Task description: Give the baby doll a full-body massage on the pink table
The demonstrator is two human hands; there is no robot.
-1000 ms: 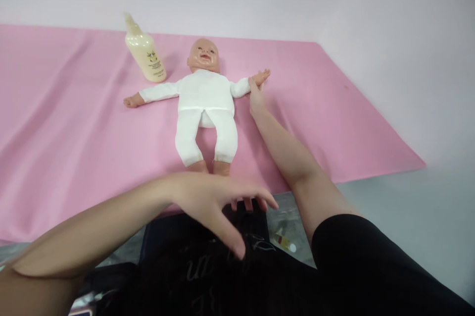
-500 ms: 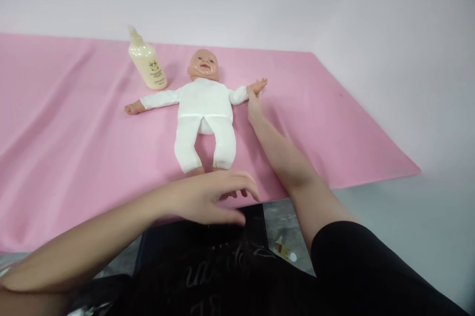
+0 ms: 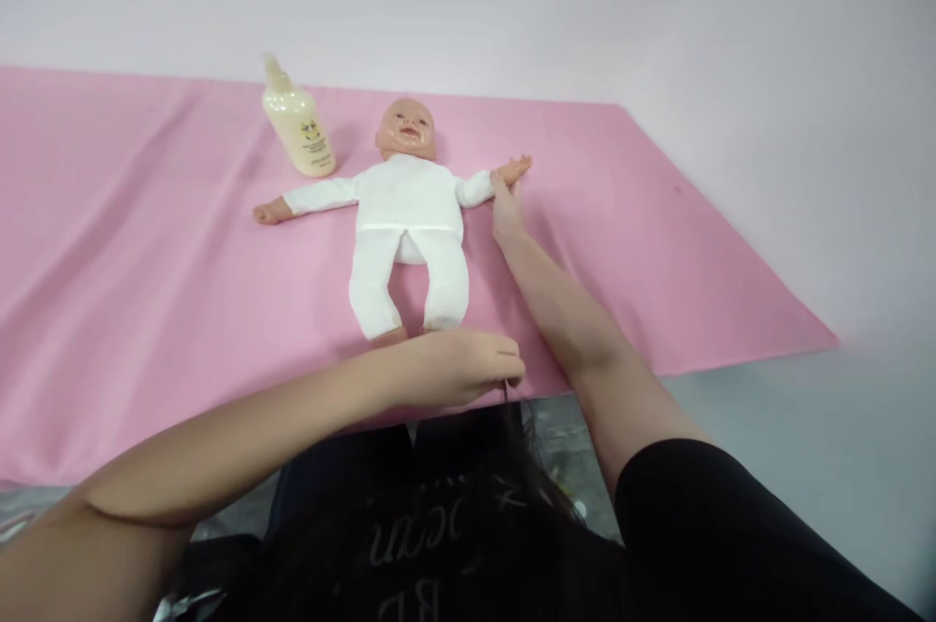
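A baby doll (image 3: 409,193) with a white cloth body lies on its back, arms spread, head away from me. My right hand (image 3: 507,205) is closed around the doll's wrist on the right side, and the doll's small hand sticks out beyond my fingers. Just over the doll's feet, my left hand (image 3: 475,369) is curled closed, with the back of it towards me. Thin dark strands of hair (image 3: 530,447) hang down from its fingertips. The doll's feet are mostly hidden behind this hand and forearm.
A pump bottle (image 3: 299,130) of pale yellow liquid stands left of the doll's head. A pink cloth (image 3: 182,310) with some folds covers the table. Behind it rises a white wall. On the floor below the front edge, a small item is partly hidden by hair.
My left hand has gone from spread fingers to a closed grip on hair and shifted slightly right. My right hand keeps hold of the doll's wrist. The whole view has shifted a little.
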